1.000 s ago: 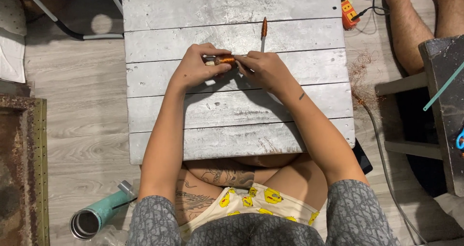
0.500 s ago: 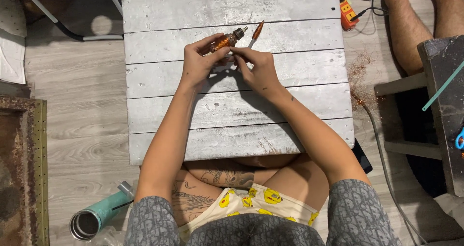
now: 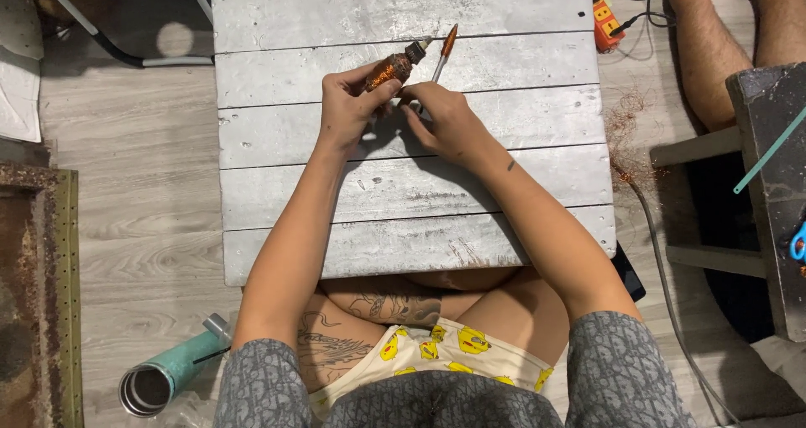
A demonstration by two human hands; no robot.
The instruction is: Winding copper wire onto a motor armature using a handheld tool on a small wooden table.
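Note:
On a low grey plank table (image 3: 403, 184), my left hand (image 3: 348, 109) grips a small cylinder wound with copper wire (image 3: 393, 68), its pale tip pointing up and to the right. My right hand (image 3: 445, 121) sits close beside it, fingers curled at the base of a thin tool with an orange handle (image 3: 445, 48) that slants up from the hand; I cannot tell how firmly it is held. The two hands nearly touch at the middle of the table.
A loose tangle of copper wire (image 3: 630, 134) lies at the table's right edge. An orange power strip (image 3: 606, 21) with cables sits at top right beside another person's legs (image 3: 714, 50). A teal metal tube (image 3: 164, 378) lies on the floor lower left; a rusty tray (image 3: 38, 294) is at left.
Both hands have moved up the table and lifted the copper-wound cylinder, which now tilts up to the right. The orange-handled tool now meets my right hand.

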